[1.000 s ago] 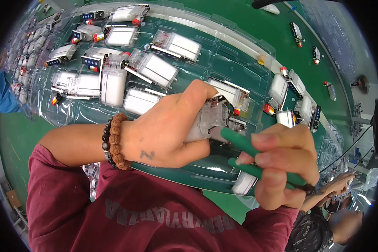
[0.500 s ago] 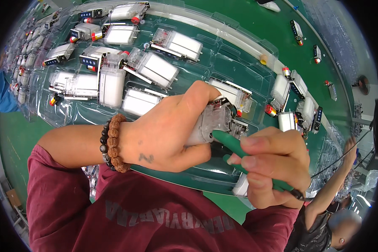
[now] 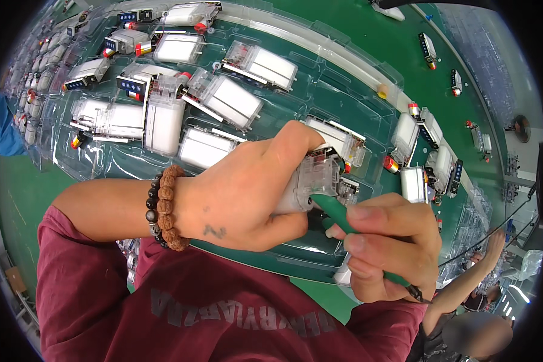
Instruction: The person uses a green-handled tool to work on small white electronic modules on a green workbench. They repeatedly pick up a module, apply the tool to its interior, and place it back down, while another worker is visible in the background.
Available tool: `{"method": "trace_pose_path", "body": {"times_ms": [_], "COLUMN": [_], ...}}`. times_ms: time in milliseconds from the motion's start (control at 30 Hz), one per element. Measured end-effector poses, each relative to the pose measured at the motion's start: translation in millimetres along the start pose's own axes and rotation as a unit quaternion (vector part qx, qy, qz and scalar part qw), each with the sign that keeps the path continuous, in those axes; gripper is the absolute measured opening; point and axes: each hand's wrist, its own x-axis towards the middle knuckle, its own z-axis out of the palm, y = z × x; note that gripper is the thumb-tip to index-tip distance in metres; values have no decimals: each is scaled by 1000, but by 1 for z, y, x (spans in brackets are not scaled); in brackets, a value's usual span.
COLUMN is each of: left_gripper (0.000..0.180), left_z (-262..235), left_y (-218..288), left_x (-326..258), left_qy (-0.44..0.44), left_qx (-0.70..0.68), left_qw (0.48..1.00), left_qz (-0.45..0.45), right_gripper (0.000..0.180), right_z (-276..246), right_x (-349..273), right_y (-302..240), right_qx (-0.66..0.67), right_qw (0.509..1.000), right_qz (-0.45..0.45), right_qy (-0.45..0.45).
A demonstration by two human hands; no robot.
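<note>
My left hand [image 3: 238, 199] is closed around a small device with a clear plastic housing [image 3: 321, 176] and a whitish body, partly hidden under my fingers. My right hand [image 3: 398, 238] grips green-handled pliers [image 3: 333, 208], turned so the dark metal head [image 3: 415, 294] points down toward my wrist side. One rounded handle end touches, or nearly touches, the housing's lower edge; I cannot tell which. The second handle end sits just below, partly behind my fingers. Beneath the hands is a clear plastic tray [image 3: 329, 78] bearing several similar devices, such as a white one [image 3: 238, 101].
More white devices with red-and-yellow cylinders [image 3: 392, 164] lie on the right of the green table [image 3: 398, 60]. Many others are piled at the far left beside a blue bag [image 3: 3, 130]. On the right, another person's arm [image 3: 470, 280] reaches over the table.
Both hands, the device and the pliers have shifted slightly in the picture. The handle end stays at the housing. The other person's head and arm have moved a little.
</note>
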Motion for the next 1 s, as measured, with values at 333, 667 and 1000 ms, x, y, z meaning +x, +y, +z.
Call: {"method": "trace_pose_path", "body": {"times_ms": [333, 667, 1000], "left_gripper": [60, 66, 69], "left_z": [-2, -5, -4], "left_y": [5, 3, 4], "left_x": [7, 1, 2], "left_qy": [-13, -32, -38], "left_qx": [-28, -19, 31], "left_qw": [1000, 999, 999], "left_qz": [-4, -31, -18], "right_gripper": [32, 31, 29], "right_z": [2, -6, 1], "right_x": [1, 7, 5], "right_y": [4, 0, 4], "right_qx": [-33, 3, -64], "right_qw": [999, 997, 993], "right_qz": [-40, 65, -66], "right_qy": [5, -50, -75]}}
